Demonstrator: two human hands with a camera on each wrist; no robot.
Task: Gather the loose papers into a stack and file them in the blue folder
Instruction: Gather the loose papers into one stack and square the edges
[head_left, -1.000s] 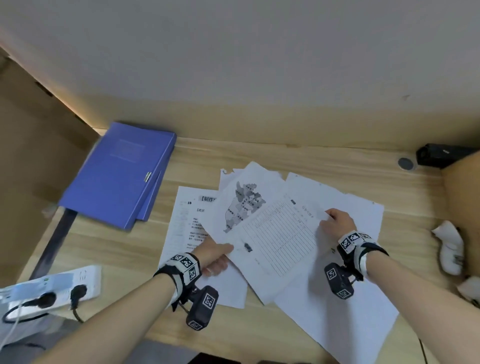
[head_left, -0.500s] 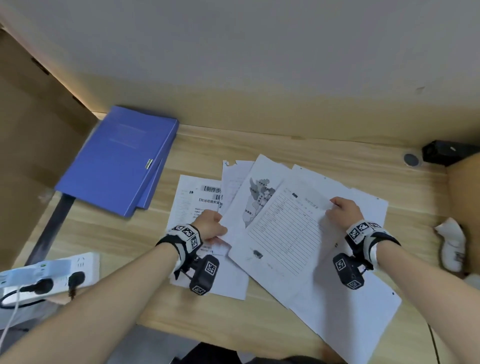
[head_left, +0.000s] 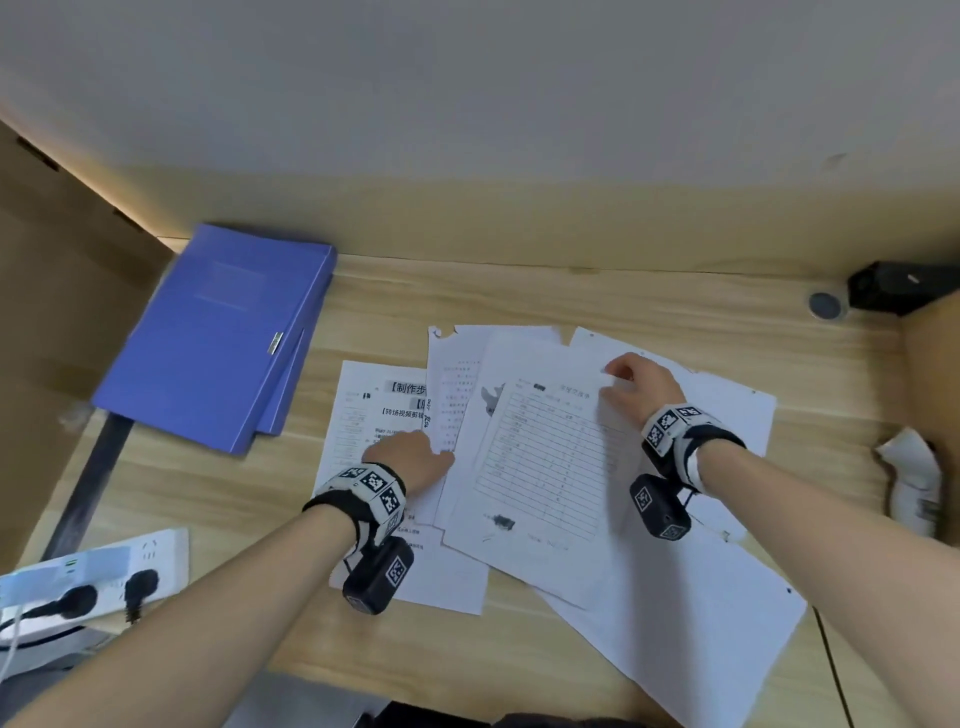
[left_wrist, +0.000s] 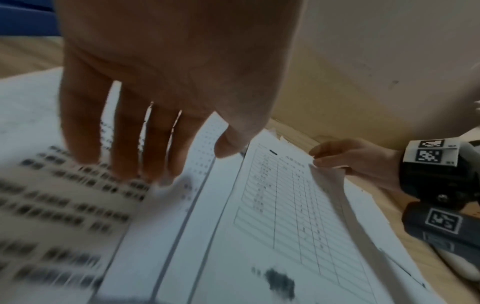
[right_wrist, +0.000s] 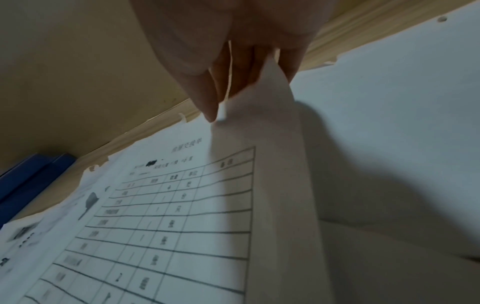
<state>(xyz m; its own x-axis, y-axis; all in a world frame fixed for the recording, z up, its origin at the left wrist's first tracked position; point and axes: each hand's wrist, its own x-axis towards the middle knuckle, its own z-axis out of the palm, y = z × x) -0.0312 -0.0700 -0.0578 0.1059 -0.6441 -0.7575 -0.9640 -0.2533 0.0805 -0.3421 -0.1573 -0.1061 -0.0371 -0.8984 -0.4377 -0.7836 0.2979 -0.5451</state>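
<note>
your right hand (head_left: 636, 387) pinches the far right corner of the table sheet (head_left: 545, 457), the page with the grid of lines. in the right wrist view the thumb and fingers (right_wrist: 207, 92) hold that corner and the edge curls up off the big blank sheet (head_left: 701, 597) under it. your left hand (head_left: 410, 457) lies flat with straight fingers, pressing down on the printed pages (head_left: 374, 415) on the left side of the pile. it holds nothing.

the loose papers are spread out in the middle of the worktop (head_left: 519, 291), one over the other, all turned different ways. the blue folder (head_left: 218, 332) lies closed near the far left corner of the worktop, apart from the papers.

i think you are on the gathering step, and it is only partly done. the pages are not lined up yet and none are in the folder.

next you likely need to slide the table sheet toward the left pages so the edges match. keep the left hand pressing so those pages do not slip. then pull in the big blank sheet near the front right edge. go slow, since thin paper can bend or tear at the pinched corner.
</note>
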